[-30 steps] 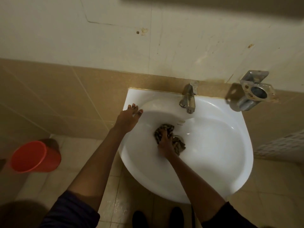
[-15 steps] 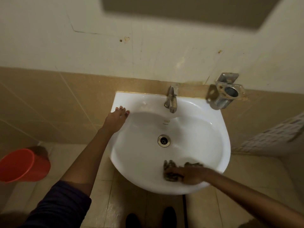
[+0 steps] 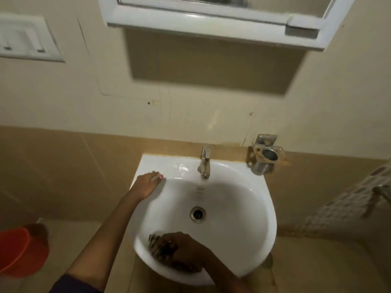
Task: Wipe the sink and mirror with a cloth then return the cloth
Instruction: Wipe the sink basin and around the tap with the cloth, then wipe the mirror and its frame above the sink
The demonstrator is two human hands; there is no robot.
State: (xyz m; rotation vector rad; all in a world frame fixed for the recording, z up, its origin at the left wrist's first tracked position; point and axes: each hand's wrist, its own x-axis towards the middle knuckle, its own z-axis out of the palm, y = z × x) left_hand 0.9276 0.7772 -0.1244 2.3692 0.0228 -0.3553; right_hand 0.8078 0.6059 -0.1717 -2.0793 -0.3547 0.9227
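Observation:
A white wall-hung sink [image 3: 249, 208] fills the lower middle of the head view, with its drain [image 3: 198, 214] at the centre. My right hand [image 3: 186, 249] presses a dark patterned cloth [image 3: 157, 245] against the near inside wall of the bowl, left of centre. My left hand [image 3: 146, 183] rests flat on the sink's left rim, fingers together, holding nothing. The white-framed mirror [image 3: 211, 11] hangs on the wall above; only its lower edge shows.
A metal tap [image 3: 204, 162] stands at the sink's back rim. A metal holder [image 3: 267, 155] is fixed to the wall at the right. An orange bucket [image 3: 21, 250] sits on the floor at the left. A white switch plate [image 3: 25, 37] is at the upper left.
My right hand has dragged the cloth from the drain to the near right wall, then left along the near wall. The view has tilted up, bringing the mirror into sight. My left hand stayed on the rim.

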